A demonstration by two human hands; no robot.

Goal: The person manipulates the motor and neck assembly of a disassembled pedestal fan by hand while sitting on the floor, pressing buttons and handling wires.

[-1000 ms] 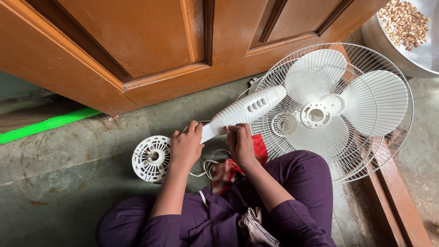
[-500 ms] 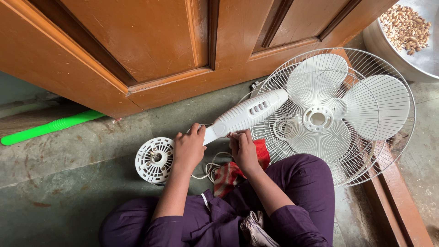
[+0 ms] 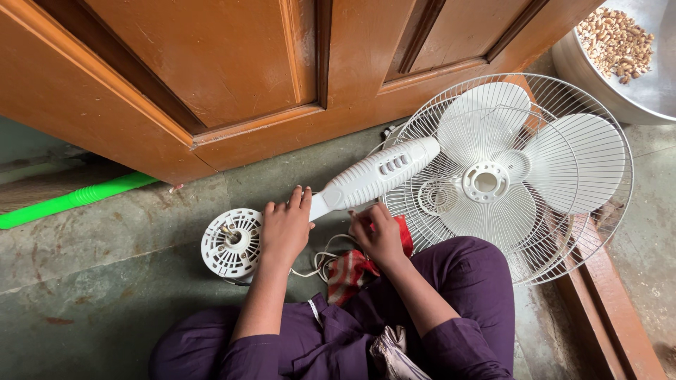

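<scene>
Ribbed white plastic fan stem [image 3: 373,177], tapered.

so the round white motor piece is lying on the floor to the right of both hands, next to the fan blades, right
Not quite. The head view shows the round white motor piece on the floor to the left of both hands, beside the left hand and away from the fan blades. The right hand is by the red cloth.

wooden door [image 3: 232,77] | green broom handle [image 3: 77,200] | metal bowl of nuts [image 3: 651,84]
</scene>
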